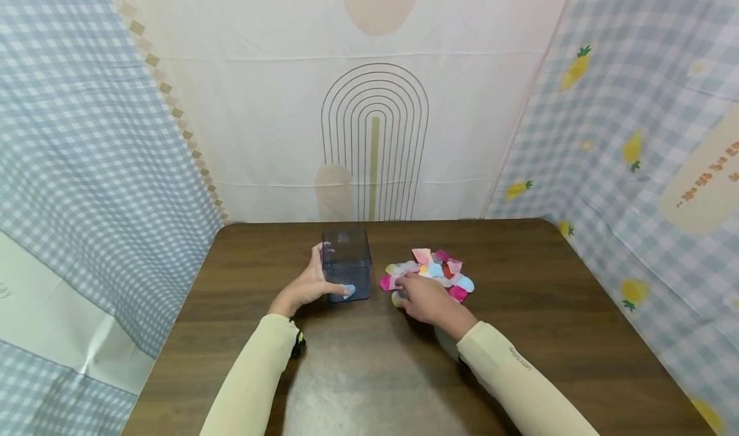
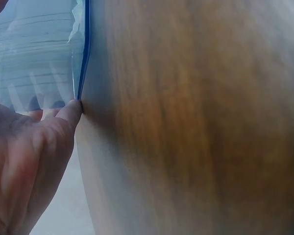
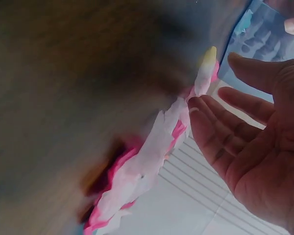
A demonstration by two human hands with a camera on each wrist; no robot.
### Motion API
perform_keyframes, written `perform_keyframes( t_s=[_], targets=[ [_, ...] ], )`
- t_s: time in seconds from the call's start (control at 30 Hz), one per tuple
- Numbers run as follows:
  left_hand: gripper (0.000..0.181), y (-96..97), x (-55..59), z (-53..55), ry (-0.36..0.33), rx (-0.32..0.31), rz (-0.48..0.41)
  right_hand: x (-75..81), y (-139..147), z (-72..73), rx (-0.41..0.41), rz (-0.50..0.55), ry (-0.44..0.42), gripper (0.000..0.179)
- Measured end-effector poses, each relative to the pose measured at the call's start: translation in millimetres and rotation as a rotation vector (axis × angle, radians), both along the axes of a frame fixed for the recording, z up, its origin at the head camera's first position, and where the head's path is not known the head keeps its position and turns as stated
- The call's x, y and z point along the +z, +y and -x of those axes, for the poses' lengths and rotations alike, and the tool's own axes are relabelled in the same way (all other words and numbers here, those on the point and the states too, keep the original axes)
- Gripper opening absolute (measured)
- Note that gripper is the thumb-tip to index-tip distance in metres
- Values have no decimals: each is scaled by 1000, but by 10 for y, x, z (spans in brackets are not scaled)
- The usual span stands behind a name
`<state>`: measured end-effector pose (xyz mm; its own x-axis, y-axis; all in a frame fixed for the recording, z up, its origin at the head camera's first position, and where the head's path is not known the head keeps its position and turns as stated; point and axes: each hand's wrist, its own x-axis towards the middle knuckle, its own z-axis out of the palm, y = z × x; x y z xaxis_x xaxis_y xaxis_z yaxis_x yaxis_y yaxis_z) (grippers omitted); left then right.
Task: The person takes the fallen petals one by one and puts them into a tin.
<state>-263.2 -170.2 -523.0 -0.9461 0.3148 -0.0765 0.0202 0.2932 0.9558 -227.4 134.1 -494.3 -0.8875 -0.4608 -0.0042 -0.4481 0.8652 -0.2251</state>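
Note:
A transparent blue-tinted box (image 1: 349, 279) stands on the table, left of centre. My left hand (image 1: 307, 285) holds it from the left side, thumb along the front and other fingers around the far side. In the left wrist view, fingers of this hand (image 2: 29, 152) press against the clear wall. A light blue petal (image 1: 349, 290) shows low in the box, by the thumb. To the right lies a loose pile of cloth-like petals (image 1: 435, 269), pink, white, blue and yellow. My right hand (image 1: 427, 300) reaches its near left edge, thumb and fingers apart, fingertips at the petals (image 3: 142, 171).
The brown wooden table (image 1: 358, 372) carries both box and pile. A white cloth with line arches (image 1: 375, 147) hangs behind its far edge. Checked cloths hang at the left (image 1: 115, 134) and right (image 1: 612, 186).

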Motion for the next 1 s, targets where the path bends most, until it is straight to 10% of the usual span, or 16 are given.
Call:
perform_keyframes(
  t_s=[0.43,0.63,1.0],
  targets=[
    [130,14,7,-13,-14,4,32,-229,-3,244,134,3,23,13],
    [130,10,15,-24,-7,-1,32,-26,-94,126,46,18,-126,10],
    [130,2,32,-24,-4,1,19,-5,-105,121,-4,16,-155,13]
  ],
)
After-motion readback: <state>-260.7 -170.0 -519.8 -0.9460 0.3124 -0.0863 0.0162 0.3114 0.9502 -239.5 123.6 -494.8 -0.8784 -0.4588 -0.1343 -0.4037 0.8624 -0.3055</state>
